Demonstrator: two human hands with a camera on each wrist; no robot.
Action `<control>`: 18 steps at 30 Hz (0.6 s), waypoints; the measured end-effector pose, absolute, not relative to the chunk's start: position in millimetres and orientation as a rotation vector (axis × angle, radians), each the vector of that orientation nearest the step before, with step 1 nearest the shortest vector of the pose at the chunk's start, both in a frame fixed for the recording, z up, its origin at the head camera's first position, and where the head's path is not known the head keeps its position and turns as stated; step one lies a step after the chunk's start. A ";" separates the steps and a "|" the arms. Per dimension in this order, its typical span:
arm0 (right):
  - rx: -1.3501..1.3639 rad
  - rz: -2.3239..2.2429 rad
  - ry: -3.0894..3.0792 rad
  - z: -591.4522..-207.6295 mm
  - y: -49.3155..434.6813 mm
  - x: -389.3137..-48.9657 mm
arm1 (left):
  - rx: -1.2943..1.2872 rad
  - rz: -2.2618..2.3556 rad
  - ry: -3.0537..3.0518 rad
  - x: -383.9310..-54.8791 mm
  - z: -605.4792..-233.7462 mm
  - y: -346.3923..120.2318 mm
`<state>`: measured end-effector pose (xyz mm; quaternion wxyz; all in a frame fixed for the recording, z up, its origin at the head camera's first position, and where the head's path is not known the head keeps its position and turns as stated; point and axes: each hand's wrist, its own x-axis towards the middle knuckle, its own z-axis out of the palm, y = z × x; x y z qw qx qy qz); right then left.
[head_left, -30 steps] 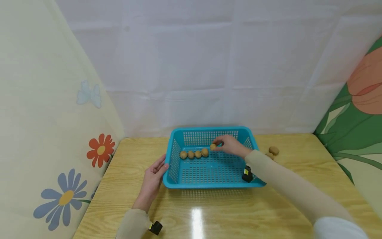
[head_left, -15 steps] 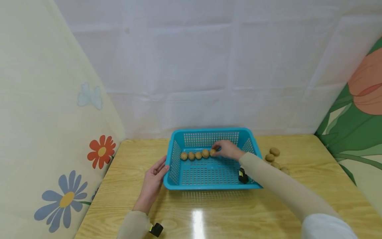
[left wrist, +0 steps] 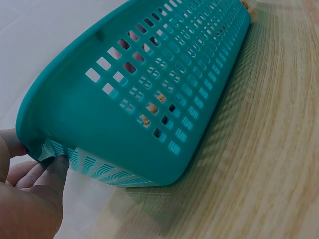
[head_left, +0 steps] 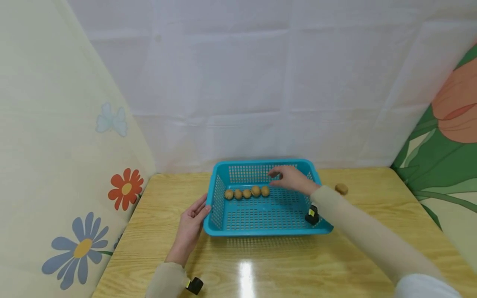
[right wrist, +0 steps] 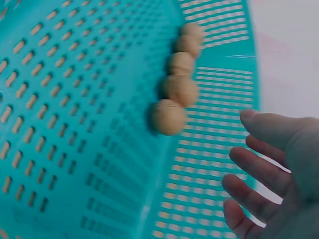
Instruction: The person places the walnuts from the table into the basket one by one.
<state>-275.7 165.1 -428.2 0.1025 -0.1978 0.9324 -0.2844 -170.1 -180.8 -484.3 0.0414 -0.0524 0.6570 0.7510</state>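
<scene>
Head view: right grip [head_left: 292,180] empty, above basket [head_left: 266,232]; walnut row [head_left: 246,193] inside, nine o'clock of it, long axis nine-to-three. Stray walnut [head_left: 341,189] on tabletop [head_left: 387,190], three o'clock; right hand nearer.

Left wrist: left grip [left wrist: 35,199] grasps basket rim, eight o'clock.

Right wrist: fingers parted; row between ten and eleven.

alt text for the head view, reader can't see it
Five walnuts sit in a row inside a blue basket on a wooden table, with another walnut beside it. A left hand holds the basket; the empty right hand is over it.
</scene>
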 end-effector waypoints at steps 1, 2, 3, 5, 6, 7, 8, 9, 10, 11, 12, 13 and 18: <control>-0.588 -0.853 2.756 -422.9 168.4 -273.8 | -0.160 2.299 2.011 -170.1 -484.4 -181.0; -0.595 -0.866 2.764 -417.8 172.1 -271.9 | -0.158 2.294 2.014 -170.0 -484.4 -181.2; -0.599 -0.872 2.776 -413.5 176.1 -270.4 | -0.160 2.294 2.013 -170.0 -484.4 -181.5; -0.616 -0.889 2.801 -405.4 184.5 -266.9 | -0.163 2.292 2.014 -170.3 -484.6 -181.7; -0.627 -0.893 2.814 -402.1 189.1 -265.2 | -0.166 2.292 2.014 -170.4 -484.6 -181.8; -0.637 -0.897 2.826 -398.8 193.8 -263.3 | -0.168 2.290 2.016 -170.3 -484.6 -182.1; -0.650 -0.904 2.833 -396.1 199.1 -261.6 | -0.168 2.289 2.017 -170.5 -484.7 -182.2; -0.661 -0.905 2.842 -394.2 204.6 -260.2 | -0.171 2.293 2.014 -170.7 -484.8 -182.2; -0.668 -0.906 2.849 -392.3 210.3 -258.1 | -0.170 2.292 2.014 -170.8 -484.7 -182.2; -0.677 -0.907 2.857 -391.3 216.7 -256.2 | -0.170 2.293 2.012 -171.0 -484.8 -182.2; -0.694 -0.903 2.868 -390.9 223.4 -253.7 | -0.169 2.292 2.012 -171.1 -484.8 -182.1; -0.692 -0.912 2.870 -390.6 230.2 -251.0 | -0.167 2.289 2.014 -171.0 -484.8 -182.2; -0.654 -0.957 2.875 -393.6 264.4 -235.2 | -0.176 2.300 2.003 -171.0 -485.5 -181.5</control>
